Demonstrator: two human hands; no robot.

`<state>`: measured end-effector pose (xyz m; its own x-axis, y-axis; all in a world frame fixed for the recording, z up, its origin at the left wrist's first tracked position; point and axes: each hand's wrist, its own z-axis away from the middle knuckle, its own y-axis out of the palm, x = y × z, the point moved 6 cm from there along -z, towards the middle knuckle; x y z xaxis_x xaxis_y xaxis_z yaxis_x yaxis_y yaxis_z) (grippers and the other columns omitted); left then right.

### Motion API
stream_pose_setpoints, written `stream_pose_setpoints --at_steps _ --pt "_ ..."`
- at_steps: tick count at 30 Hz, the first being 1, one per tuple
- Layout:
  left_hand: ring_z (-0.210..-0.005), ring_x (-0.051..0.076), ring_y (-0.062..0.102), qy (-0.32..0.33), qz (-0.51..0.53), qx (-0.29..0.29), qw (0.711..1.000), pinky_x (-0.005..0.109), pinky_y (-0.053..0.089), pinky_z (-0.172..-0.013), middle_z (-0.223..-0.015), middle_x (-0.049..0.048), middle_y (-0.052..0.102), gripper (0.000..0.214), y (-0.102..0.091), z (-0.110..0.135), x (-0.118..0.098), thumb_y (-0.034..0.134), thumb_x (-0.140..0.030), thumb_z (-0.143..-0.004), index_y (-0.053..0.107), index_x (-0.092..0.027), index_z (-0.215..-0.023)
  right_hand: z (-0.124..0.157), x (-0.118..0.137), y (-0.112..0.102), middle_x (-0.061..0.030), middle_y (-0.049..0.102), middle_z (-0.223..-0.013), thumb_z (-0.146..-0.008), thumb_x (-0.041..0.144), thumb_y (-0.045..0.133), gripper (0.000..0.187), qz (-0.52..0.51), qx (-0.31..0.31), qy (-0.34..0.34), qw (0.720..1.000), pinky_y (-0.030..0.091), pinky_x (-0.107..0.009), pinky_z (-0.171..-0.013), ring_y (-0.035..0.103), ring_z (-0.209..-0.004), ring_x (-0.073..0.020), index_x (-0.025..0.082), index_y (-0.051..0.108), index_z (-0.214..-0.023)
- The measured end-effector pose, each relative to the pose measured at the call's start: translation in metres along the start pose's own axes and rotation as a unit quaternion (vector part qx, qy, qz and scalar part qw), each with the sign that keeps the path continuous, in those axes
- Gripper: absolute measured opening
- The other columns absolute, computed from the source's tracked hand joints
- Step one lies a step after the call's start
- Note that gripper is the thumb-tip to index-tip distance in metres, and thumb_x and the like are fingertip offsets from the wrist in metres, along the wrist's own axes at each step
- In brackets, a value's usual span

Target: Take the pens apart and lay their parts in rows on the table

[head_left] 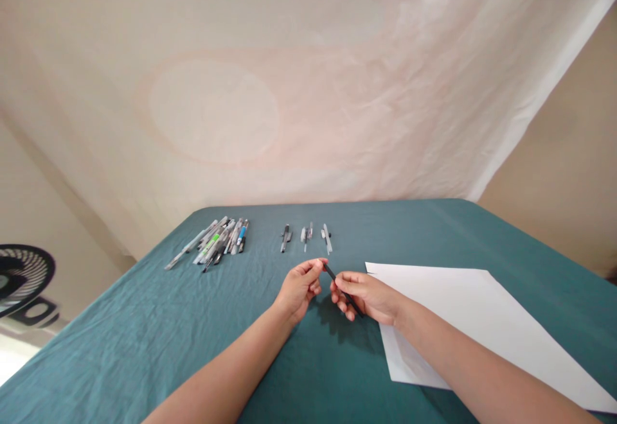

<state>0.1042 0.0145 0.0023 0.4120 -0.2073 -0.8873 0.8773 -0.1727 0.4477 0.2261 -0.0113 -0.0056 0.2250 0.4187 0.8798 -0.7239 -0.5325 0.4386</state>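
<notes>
A dark, slim pen [344, 293] slants between my hands, above the green cloth. My right hand [360, 293] is closed round its barrel, with the lower end poking out below the fingers. At the pen's upper end, the thumb and fingertips of my left hand [303, 284] pinch the tip; whether they hold a separate cap is too small to tell. Just beyond my hands lie three small groups of pens: a dark and grey group [285, 238], a middle group [306, 236] and a right-hand group [326, 239].
A pile of pens [222, 241] lies at the back left of the cloth-covered table [159, 340]. White paper [463, 321] lies on the right, partly under my right forearm. A black fan [24, 282] stands beyond the left edge. Pale fabric [337, 90] hangs behind.
</notes>
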Motion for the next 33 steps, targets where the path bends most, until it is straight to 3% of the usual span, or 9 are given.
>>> stream_pose_setpoints --at_steps 5,11,16,21,24,28,33 --pt "-0.042 0.001 0.03 0.009 -0.003 -0.009 1.0 0.017 0.029 -0.043 -0.054 -0.007 0.04 0.036 0.002 0.001 -0.001 0.069 -0.039 -0.069 0.06 -0.012 -0.091 0.0 -0.002 0.001 -0.0023 0.057 -0.077 -0.078 0.041 0.06 0.029 0.014 0.001 0.015 1.0 0.048 -0.022 -0.049 0.054 -0.059 -0.0087 0.015 0.055 -0.087" --pt "-0.042 -0.001 0.03 0.052 0.054 -0.02 0.997 0.016 0.03 -0.042 -0.077 -0.0009 0.054 0.03 -0.009 -0.005 -0.017 0.069 -0.034 -0.07 0.057 -0.013 -0.088 0.002 -0.003 0.002 -0.0034 0.058 -0.078 -0.075 0.041 0.064 0.031 0.043 -0.002 0.035 0.998 0.049 -0.027 -0.061 0.054 -0.063 -0.0094 0.012 0.062 -0.086" --pt "-0.042 -0.001 0.031 0.09 0.139 -0.072 0.984 0.014 0.03 -0.041 -0.075 -0.0025 0.054 0.022 -0.046 -0.014 -0.039 0.069 -0.022 -0.071 0.056 -0.013 -0.086 0.006 0.004 0.0 -0.0006 0.055 -0.071 -0.071 0.043 0.067 0.035 0.122 -0.033 0.042 0.991 0.033 -0.017 -0.048 0.044 -0.054 -0.0039 0.012 0.068 -0.085" --pt "-0.042 0.0 0.034 0.11 0.176 -0.121 0.971 0.014 0.031 -0.04 -0.066 -0.0037 0.051 0.017 -0.073 -0.019 -0.05 0.067 -0.02 -0.072 0.055 -0.013 -0.082 0.007 0.007 -0.001 0.0013 0.053 -0.068 -0.069 0.046 0.066 0.038 0.142 -0.033 0.043 0.988 0.015 -0.018 -0.04 0.03 -0.045 -0.0016 0.014 0.068 -0.088" --pt "-0.041 -0.001 0.033 0.097 0.136 -0.111 0.98 0.014 0.03 -0.04 -0.068 -0.0034 0.052 0.021 -0.062 -0.015 -0.046 0.068 -0.022 -0.07 0.055 -0.013 -0.083 0.003 0.009 -0.004 0.0012 0.054 -0.07 -0.069 0.047 0.066 0.037 0.126 -0.066 0.004 0.99 0.014 -0.018 -0.04 0.029 -0.045 -0.0014 0.014 0.066 -0.086" --pt "-0.04 -0.001 0.031 0.035 0.041 -0.066 0.996 0.015 0.029 -0.04 -0.074 -0.0013 0.055 0.03 -0.024 -0.006 -0.02 0.07 -0.032 -0.068 0.056 -0.012 -0.085 0.001 0.01 -0.009 0.002 0.053 -0.067 -0.069 0.049 0.065 0.037 0.141 -0.138 -0.043 0.979 0.02 -0.016 -0.041 0.035 -0.047 -0.0029 0.015 0.061 -0.083" --pt "-0.038 0.001 0.027 0.006 -0.009 -0.062 0.998 0.016 0.028 -0.04 -0.051 -0.0082 0.04 0.035 0.0 0.0 0.009 0.069 -0.04 -0.067 0.056 -0.012 -0.083 -0.002 0.003 -0.01 0.0052 0.046 -0.053 -0.066 0.05 0.066 0.037 0.187 -0.142 -0.035 0.971 0.023 -0.017 -0.04 0.036 -0.044 -0.0041 0.015 0.058 -0.073"
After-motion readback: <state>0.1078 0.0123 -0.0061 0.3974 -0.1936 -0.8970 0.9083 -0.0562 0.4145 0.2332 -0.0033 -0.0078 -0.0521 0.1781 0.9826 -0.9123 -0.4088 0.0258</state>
